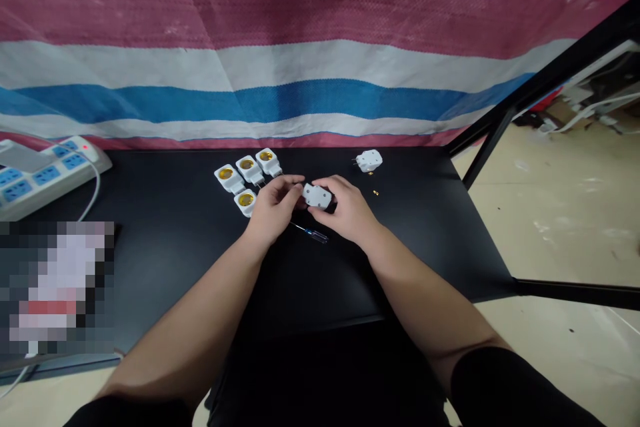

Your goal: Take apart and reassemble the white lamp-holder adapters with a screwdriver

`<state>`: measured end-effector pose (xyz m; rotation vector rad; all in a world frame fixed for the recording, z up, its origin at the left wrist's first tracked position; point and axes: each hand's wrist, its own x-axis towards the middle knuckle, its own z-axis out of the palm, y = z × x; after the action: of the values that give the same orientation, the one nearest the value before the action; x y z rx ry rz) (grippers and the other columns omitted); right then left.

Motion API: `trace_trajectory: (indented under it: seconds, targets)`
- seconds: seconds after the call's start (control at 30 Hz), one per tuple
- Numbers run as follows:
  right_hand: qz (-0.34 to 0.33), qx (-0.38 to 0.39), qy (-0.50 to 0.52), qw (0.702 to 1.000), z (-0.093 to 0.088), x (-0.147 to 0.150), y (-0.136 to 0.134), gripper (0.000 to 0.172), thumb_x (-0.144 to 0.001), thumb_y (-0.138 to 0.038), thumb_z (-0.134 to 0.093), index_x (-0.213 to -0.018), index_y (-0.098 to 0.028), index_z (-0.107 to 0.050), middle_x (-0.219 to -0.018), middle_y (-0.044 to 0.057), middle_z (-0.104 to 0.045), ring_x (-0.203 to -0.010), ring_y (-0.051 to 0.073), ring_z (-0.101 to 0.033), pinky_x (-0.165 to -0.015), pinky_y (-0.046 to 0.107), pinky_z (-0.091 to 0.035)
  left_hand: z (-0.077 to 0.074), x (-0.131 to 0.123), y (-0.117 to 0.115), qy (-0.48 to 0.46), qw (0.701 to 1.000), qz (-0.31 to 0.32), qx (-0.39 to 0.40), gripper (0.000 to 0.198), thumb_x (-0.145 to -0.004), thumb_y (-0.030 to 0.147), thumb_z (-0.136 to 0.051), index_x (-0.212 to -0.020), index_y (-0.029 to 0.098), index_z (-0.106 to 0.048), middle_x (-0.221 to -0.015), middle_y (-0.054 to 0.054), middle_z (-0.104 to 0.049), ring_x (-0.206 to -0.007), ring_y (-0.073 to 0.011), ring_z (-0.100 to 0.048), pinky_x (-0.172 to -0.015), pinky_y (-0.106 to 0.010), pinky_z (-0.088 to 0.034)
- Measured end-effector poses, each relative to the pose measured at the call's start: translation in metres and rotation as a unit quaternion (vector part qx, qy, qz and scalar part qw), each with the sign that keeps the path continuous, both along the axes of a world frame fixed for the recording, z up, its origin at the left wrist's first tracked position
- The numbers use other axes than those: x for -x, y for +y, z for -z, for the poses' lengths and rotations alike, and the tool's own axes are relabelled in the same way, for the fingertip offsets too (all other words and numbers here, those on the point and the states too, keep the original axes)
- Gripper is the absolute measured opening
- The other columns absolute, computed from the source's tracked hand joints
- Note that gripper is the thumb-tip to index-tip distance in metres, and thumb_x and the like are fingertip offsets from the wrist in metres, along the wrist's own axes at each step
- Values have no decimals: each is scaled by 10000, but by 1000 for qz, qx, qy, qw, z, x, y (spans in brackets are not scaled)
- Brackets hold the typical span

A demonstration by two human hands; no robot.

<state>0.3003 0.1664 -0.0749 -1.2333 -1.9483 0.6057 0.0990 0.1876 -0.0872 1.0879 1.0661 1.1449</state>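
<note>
A white plug-in lamp holder [317, 196] is between my hands above the black table, its face with several dark screw holes turned up. My left hand [274, 205] grips its left end with thumb and fingers. My right hand [347, 207] is closed around its right side. Just below my hands lies a small screwdriver [316, 235] with a dark handle. Beside my left hand are several white lamp holders [229, 178] with gold-coloured sockets facing up. Another white lamp holder [369, 160] with metal prongs lies to the right, near small brass pieces [376, 193].
A white power strip [95, 159] with blue outlets and a cable stands at the table's left. In front of it is a blurred-out device [65, 280]. A striped sheet [320, 100] hangs behind the black table [165, 240]. Black frame bars [487, 153] border the right side.
</note>
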Motion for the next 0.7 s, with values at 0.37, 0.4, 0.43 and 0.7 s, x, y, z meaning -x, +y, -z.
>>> trace_trajectory:
  seconds: [0.37,0.4,0.43,0.7]
  targets:
    - [-16,59,103,993,-4,-11,5,302,-956,-350,-823,-1207,-271,-674,-1220,80,-796,-1079,256,-796,-939,454,-687,-6,3,0,-75,992,63,77,410,-783,293,-998,-1064,134,-746,-953,-57,-807,-812,-140,-791,-809,-286,-706]
    - [-19,76,117,990,-3,-11,5,291,-970,-360,-814,-1210,-268,-678,-1187,72,-801,-1035,242,-802,-915,439,-694,-7,3,-1,-79,991,61,85,403,-780,281,-997,-1058,132,-746,-947,-56,-805,-801,-136,-787,-802,-279,-706]
    - [-23,87,125,988,-3,-11,6,292,-975,-366,-814,-1216,-266,-685,-1167,66,-805,-1008,234,-805,-907,432,-697,-9,3,-1,-81,991,58,92,392,-779,270,-994,-1048,131,-746,-943,-57,-803,-791,-132,-783,-794,-273,-705]
    - [-67,72,114,989,0,-20,7,406,-920,-291,-866,-1295,-271,-711,-1259,75,-763,-1064,235,-790,-960,452,-700,-11,0,-2,-61,991,54,103,306,-826,231,-934,-1023,141,-717,-890,-22,-761,-745,-128,-780,-734,-251,-705]
